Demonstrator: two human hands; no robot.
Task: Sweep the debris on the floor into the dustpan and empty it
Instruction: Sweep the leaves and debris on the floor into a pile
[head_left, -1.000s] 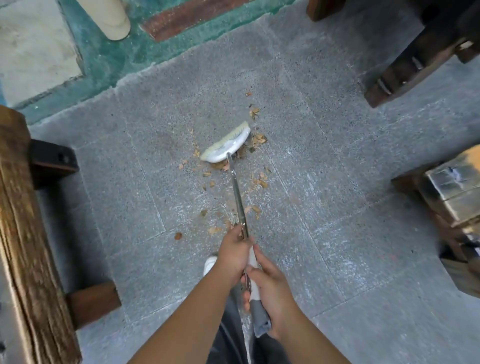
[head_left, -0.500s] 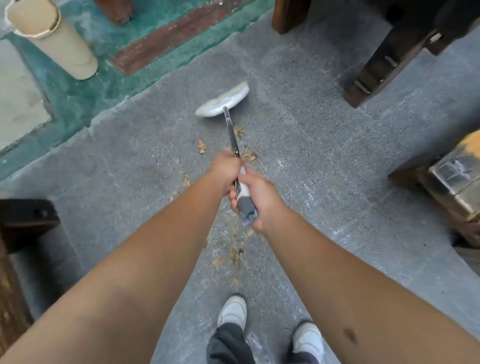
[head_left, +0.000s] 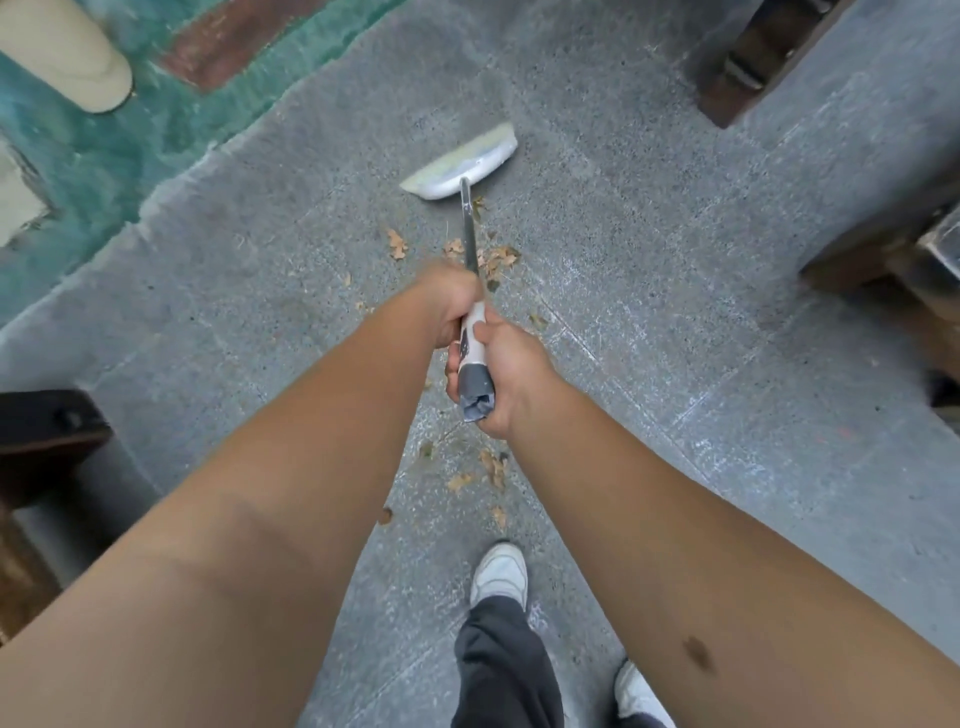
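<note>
Both hands gripped the broom's handle (head_left: 470, 234) at the frame's centre: the left hand (head_left: 451, 306) wrapped round its upper white part, the right hand (head_left: 506, 374) curled round the grey end just below. From them the metal shaft ran up to the white broom head (head_left: 460, 165), which rested on the grey floor (head_left: 675, 322) in the upper middle. Dry brown leaf debris (head_left: 491, 257) lay scattered beside the shaft and below the hands, above a white shoe (head_left: 500, 574).

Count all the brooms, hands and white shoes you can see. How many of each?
Broom: 1
Hands: 2, the left hand and the right hand, both gripping the broom's handle
White shoes: 2, one at and one at
Total: 5
</note>
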